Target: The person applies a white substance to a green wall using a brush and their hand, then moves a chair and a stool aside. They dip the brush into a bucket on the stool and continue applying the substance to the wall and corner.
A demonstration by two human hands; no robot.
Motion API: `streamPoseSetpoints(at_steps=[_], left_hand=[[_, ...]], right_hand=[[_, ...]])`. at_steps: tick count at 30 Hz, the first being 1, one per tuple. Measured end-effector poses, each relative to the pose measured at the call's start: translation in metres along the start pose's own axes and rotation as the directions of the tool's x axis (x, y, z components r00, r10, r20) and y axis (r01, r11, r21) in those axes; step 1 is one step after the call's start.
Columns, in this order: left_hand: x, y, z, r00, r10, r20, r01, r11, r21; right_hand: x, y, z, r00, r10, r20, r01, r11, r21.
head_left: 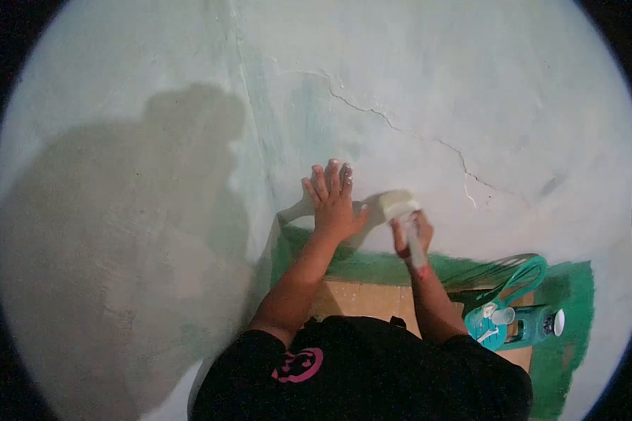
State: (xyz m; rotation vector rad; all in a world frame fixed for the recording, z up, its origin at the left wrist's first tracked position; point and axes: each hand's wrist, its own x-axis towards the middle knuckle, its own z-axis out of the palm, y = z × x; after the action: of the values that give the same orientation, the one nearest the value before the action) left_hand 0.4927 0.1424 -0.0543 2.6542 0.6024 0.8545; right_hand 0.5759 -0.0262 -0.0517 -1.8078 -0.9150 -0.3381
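Observation:
My left hand [336,203] lies flat against the pale wall [428,84] near the corner, fingers spread, with whitish smears on the fingertips. To its right, my right hand [425,228] is closed round a wide paintbrush [416,245]. The brush's pale bristles point up at the wall, and its light handle runs down past my wrist to a red end. Brush and hand are slightly blurred. Both hands are just above a dark green painted band [372,266] along the wall's bottom.
A jagged crack [386,121] crosses the wall above my hands. At lower right stand a teal container [484,323] with a white cup on top, a large clear bluish bottle [537,324] and a looped green hose [537,270]. Tan floor [365,298] shows between my arms. My shadow darkens the left wall.

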Motion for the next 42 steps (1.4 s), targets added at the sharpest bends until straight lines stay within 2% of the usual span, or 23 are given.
streamPoseSetpoints(at_steps=[1, 3, 6, 8, 11, 13, 14, 16, 18, 19, 20, 21, 22, 23, 24, 26, 28, 30, 32, 34, 36, 40, 42], left_hand=[[0.000, 0.001, -0.002, 1.000, -0.007, 0.025, 0.008, 1.000, -0.008], [-0.001, 0.001, -0.001, 1.000, 0.002, 0.003, -0.002, 1.000, -0.012], [-0.001, 0.007, -0.006, 0.999, 0.012, -0.049, -0.015, 0.998, -0.053], [-0.003, 0.009, -0.010, 0.997, 0.020, -0.078, -0.027, 0.996, -0.089], [-0.005, 0.011, -0.012, 0.999, 0.027, -0.028, -0.028, 0.999, -0.044], [-0.004, 0.013, -0.012, 1.000, -0.008, -0.012, 0.008, 1.000, 0.008], [-0.004, 0.016, -0.012, 1.000, -0.005, -0.019, 0.005, 1.000, 0.006], [-0.003, 0.019, -0.011, 0.998, 0.002, -0.062, -0.002, 1.000, -0.003], [-0.004, 0.023, -0.006, 0.996, 0.041, -0.076, -0.041, 0.999, 0.005], [-0.003, 0.027, -0.005, 0.994, 0.060, -0.088, -0.060, 0.998, 0.011], [-0.001, 0.031, -0.005, 0.993, 0.081, -0.082, -0.081, 0.997, 0.009], [0.001, 0.034, -0.006, 0.992, 0.099, -0.077, -0.098, 0.995, 0.021], [0.002, 0.038, -0.007, 0.991, 0.114, -0.070, -0.112, 0.993, 0.035], [0.004, 0.043, -0.006, 0.990, 0.130, -0.061, -0.127, 0.991, 0.041], [0.007, 0.050, -0.006, 0.991, 0.120, -0.066, -0.118, 0.993, 0.029], [0.009, 0.053, 0.000, 0.989, 0.129, -0.076, -0.127, 0.992, 0.018], [0.010, 0.062, 0.006, 0.975, 0.131, -0.181, -0.127, 0.991, 0.030], [0.010, 0.075, 0.011, 0.967, 0.120, -0.223, -0.117, 0.993, 0.029], [0.020, 0.086, 0.024, 0.957, 0.107, -0.271, -0.103, 0.994, 0.026], [0.022, 0.098, 0.039, 0.912, 0.120, -0.392, -0.131, 0.991, -0.002], [0.024, 0.108, 0.049, 0.903, 0.168, -0.394, -0.173, 0.985, 0.023], [0.021, 0.145, 0.066, 0.913, 0.147, -0.380, -0.155, 0.988, 0.011], [0.023, 0.166, 0.077, 0.904, 0.195, -0.380, -0.180, 0.981, 0.074]], right_hand=[[0.016, -0.006, -0.012, 0.999, 0.009, -0.032, -0.011, 0.998, -0.054], [0.054, -0.020, -0.027, 0.945, -0.190, -0.267, 0.222, 0.970, 0.096], [0.082, -0.036, -0.042, 0.917, -0.154, -0.367, 0.260, 0.930, 0.260], [0.076, -0.014, -0.042, 0.856, -0.413, -0.312, 0.395, 0.911, -0.122], [0.024, 0.008, -0.024, 0.985, -0.068, -0.156, 0.052, 0.993, -0.106], [-0.011, 0.033, -0.010, 0.987, -0.067, -0.144, 0.080, 0.993, 0.088], [-0.024, 0.041, -0.007, 0.993, 0.079, -0.089, -0.058, 0.974, 0.221], [-0.032, 0.048, -0.013, 0.988, 0.140, -0.058, -0.123, 0.963, 0.238], [-0.021, 0.060, -0.040, 0.973, 0.216, -0.087, -0.206, 0.972, 0.108], [-0.002, 0.060, -0.059, 0.980, -0.056, -0.193, 0.039, 0.995, -0.091], [0.016, 0.049, -0.076, 0.948, 0.059, -0.312, -0.048, 0.998, 0.042], [0.036, 0.036, -0.099, 0.924, 0.042, -0.381, -0.016, 0.997, 0.072], [0.053, 0.052, -0.121, 0.872, -0.098, -0.480, 0.108, 0.994, -0.007], [0.069, 0.028, -0.139, 0.850, -0.105, -0.517, 0.204, 0.969, 0.138], [0.084, 0.018, -0.152, 0.811, 0.081, -0.579, 0.220, 0.875, 0.431], [0.092, 0.005, -0.168, 0.755, 0.042, -0.654, 0.236, 0.914, 0.330], [0.083, 0.041, -0.179, 0.760, -0.015, -0.650, 0.258, 0.925, 0.280], [0.052, 0.084, -0.177, 0.767, -0.274, -0.581, 0.242, 0.961, -0.133], [0.014, 0.140, -0.154, 0.786, -0.228, -0.574, 0.217, 0.972, -0.088], [-0.039, 0.174, -0.145, 0.884, 0.138, -0.447, -0.018, 0.965, 0.262], [-0.061, 0.179, -0.148, 0.889, 0.251, -0.383, -0.132, 0.941, 0.311], [-0.029, 0.152, -0.210, 0.934, 0.088, -0.347, -0.090, 0.996, 0.009], [0.001, 0.135, -0.241, 0.913, 0.016, -0.407, 0.029, 0.994, 0.104]])
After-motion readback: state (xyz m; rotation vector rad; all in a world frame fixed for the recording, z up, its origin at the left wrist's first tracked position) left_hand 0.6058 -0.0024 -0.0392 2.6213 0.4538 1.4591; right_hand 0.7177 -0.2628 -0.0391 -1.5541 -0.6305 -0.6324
